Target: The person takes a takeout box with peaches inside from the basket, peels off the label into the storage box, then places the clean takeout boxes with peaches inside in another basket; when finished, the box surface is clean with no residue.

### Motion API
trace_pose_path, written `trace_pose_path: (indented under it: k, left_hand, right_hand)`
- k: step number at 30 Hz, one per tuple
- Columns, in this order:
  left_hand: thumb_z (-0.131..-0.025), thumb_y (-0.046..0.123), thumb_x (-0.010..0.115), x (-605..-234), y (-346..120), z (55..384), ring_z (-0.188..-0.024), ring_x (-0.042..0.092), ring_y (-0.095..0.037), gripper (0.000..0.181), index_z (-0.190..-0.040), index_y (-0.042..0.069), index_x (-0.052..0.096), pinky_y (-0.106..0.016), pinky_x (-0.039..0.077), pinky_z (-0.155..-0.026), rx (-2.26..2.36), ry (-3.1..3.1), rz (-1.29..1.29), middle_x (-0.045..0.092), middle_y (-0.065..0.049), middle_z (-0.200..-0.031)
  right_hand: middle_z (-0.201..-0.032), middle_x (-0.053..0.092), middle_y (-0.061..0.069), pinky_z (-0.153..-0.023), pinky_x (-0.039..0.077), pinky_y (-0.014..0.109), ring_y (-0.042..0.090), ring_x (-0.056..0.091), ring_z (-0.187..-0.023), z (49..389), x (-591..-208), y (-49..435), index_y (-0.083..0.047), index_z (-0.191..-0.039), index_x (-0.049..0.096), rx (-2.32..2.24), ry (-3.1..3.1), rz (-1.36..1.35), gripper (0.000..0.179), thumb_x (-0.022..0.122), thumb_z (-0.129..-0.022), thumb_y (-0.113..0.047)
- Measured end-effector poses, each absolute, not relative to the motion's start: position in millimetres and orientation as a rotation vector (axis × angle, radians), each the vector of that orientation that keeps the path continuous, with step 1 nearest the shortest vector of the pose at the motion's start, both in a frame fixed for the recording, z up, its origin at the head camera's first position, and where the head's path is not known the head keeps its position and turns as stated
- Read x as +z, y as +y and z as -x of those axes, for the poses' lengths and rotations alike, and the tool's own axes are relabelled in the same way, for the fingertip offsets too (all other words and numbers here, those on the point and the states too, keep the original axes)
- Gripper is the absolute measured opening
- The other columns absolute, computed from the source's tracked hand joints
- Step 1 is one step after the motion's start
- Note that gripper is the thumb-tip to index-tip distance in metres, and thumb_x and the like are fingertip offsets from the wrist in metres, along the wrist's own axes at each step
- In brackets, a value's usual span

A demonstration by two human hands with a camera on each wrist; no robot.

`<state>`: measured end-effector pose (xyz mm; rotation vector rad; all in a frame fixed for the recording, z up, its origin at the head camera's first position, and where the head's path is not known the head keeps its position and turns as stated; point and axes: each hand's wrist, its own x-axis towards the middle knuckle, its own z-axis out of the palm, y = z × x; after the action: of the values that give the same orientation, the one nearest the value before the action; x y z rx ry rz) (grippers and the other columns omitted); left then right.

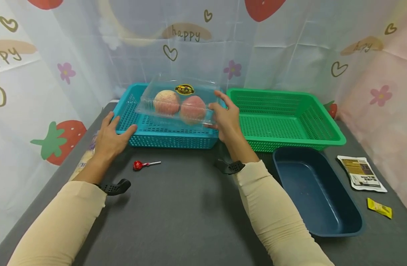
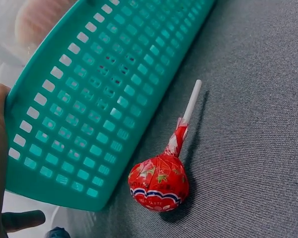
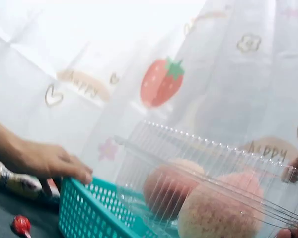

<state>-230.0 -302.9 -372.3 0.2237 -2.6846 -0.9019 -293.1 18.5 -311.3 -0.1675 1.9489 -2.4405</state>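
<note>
At far left, a pale printed package (image 1: 87, 157) lies on the grey table (image 1: 176, 214), partly hidden by the left forearm. Left hand (image 1: 112, 142): digits spread, resting on the rim at the near left corner of a blue basket (image 1: 173, 141). In front of that basket we log a red-wrapped lollipop (image 1: 144, 164), white stick pointing right. Over the basket, a clear plastic container (image 1: 146, 100), tilted; whether its base touches the basket we cannot tell. Through the plastic we see two peaches (image 1: 192, 109) side by side, a black-and-yellow label (image 1: 185, 89) behind them. Right hand (image 1: 228, 120) pinches the container's right end. Next we note a green basket (image 1: 290, 143), a navy tray (image 1: 309, 192) just in front of it, then a white-and-gold packet (image 1: 362, 173) with a small yellow sachet (image 1: 379, 208) nearer us.
</note>
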Motion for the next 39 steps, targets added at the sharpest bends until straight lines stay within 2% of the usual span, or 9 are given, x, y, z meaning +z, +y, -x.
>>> trace_pose_path:
  k: [4, 8, 10, 12, 15, 23, 29, 35, 39]
  left_hand:
    - [-0.093, 0.061, 0.043, -373.3, -302.3, 230.4, -0.141, 0.010, -0.043, 0.087, -0.151, 0.000, 0.024, -0.069, 0.016, -0.103, -0.898, -2.680, -0.221, 0.007, -0.016, -0.159]
    - [-0.093, 0.061, 0.043, -373.7, -301.5, 231.7, -0.141, 0.011, -0.044, 0.086, -0.151, 0.000, 0.024, -0.069, 0.016, -0.103, -0.886, -2.681, -0.222, 0.007, -0.016, -0.159]
    - [-0.093, 0.061, 0.043, -373.6, -301.0, 232.4, -0.141, 0.012, -0.044, 0.086, -0.151, 0.000, 0.024, -0.069, 0.017, -0.103, -0.882, -2.684, -0.222, 0.007, -0.017, -0.159]
    - [-0.093, 0.061, 0.043, -373.4, -300.7, 233.4, -0.141, 0.012, -0.044, 0.086, -0.151, 0.000, 0.024, -0.069, 0.017, -0.102, -0.877, -2.688, -0.222, 0.007, -0.016, -0.159]
    - [-0.094, 0.058, 0.043, -373.0, -301.0, 233.8, -0.140, 0.013, -0.044, 0.084, -0.151, -0.001, 0.025, -0.069, 0.017, -0.103, -0.871, -2.683, -0.222, 0.008, -0.016, -0.159]
    - [-0.094, 0.060, 0.043, -372.0, -302.2, 230.8, -0.140, 0.012, -0.045, 0.085, -0.151, -0.001, 0.024, -0.070, 0.014, -0.103, -0.875, -2.688, -0.231, 0.007, -0.016, -0.159]
    - [-0.094, 0.061, 0.042, -373.1, -301.5, 229.5, -0.140, 0.012, -0.045, 0.086, -0.151, -0.001, 0.024, -0.070, 0.013, -0.103, -0.878, -2.681, -0.223, 0.007, -0.017, -0.159]
    - [-0.094, 0.060, 0.042, -372.4, -301.2, 229.7, -0.139, 0.012, -0.047, 0.086, -0.151, -0.001, 0.023, -0.072, 0.012, -0.102, -0.868, -2.691, -0.229, 0.007, -0.017, -0.159]
    - [-0.094, 0.060, 0.041, -372.3, -301.9, 229.9, -0.139, 0.012, -0.048, 0.086, -0.151, -0.001, 0.023, -0.072, 0.012, -0.102, -0.861, -2.697, -0.224, 0.006, -0.018, -0.159]
  right_hand:
    - [-0.061, 0.032, 0.003, -0.058, 0.054, 0.041, 0.015, 0.029, -0.048, 279.8, -307.8, 25.8, -0.030, -0.133, 0.058, -2.454, 1.983, 0.179, 0.045, 0.059, -0.093, -0.010]
    - [-0.067, 0.043, 0.004, -0.047, 0.038, 0.032, 0.016, 0.034, -0.053, 265.9, -303.5, 34.7, -0.030, -0.133, 0.058, -2.444, 2.014, 0.198, 0.045, 0.060, -0.093, -0.010]
    - [-0.073, 0.046, 0.005, -0.047, 0.039, 0.031, 0.017, 0.036, -0.057, 257.7, -300.5, 39.5, -0.030, -0.134, 0.059, -2.451, 2.005, 0.203, 0.045, 0.060, -0.093, -0.010]
    - [-0.076, 0.044, 0.006, -0.050, 0.047, 0.033, 0.018, 0.039, -0.061, 248.8, -297.1, 44.4, -0.028, -0.134, 0.058, -2.462, 1.988, 0.205, 0.045, 0.060, -0.093, -0.009]
    - [-0.077, 0.043, 0.006, -0.053, 0.051, 0.035, 0.019, 0.040, -0.064, 237.0, -292.9, 51.4, -0.028, -0.134, 0.058, -2.463, 1.972, 0.202, 0.046, 0.060, -0.092, -0.008]
    - [-0.093, 0.046, 0.010, -0.050, 0.038, 0.029, 0.018, 0.043, -0.070, 209.8, -290.5, 71.0, -0.030, -0.135, 0.057, -2.396, 2.046, 0.180, 0.049, 0.059, -0.092, -0.008]
    - [-0.082, 0.046, 0.009, -0.047, 0.026, 0.027, 0.015, 0.039, -0.061, 191.3, -294.7, 85.8, -0.026, -0.138, 0.055, -2.361, 2.095, 0.222, 0.050, 0.057, -0.092, -0.005]
    - [-0.072, 0.044, 0.007, -0.048, 0.032, 0.024, 0.016, 0.045, -0.066, 173.7, -302.4, 101.6, -0.022, -0.139, 0.054, -2.397, 2.050, 0.241, 0.052, 0.056, -0.092, 0.000]
    - [-0.072, 0.042, 0.008, -0.049, 0.032, 0.025, 0.016, 0.043, -0.065, 161.4, -308.6, 111.3, -0.020, -0.140, 0.053, -2.394, 2.055, 0.245, 0.052, 0.055, -0.092, 0.001]
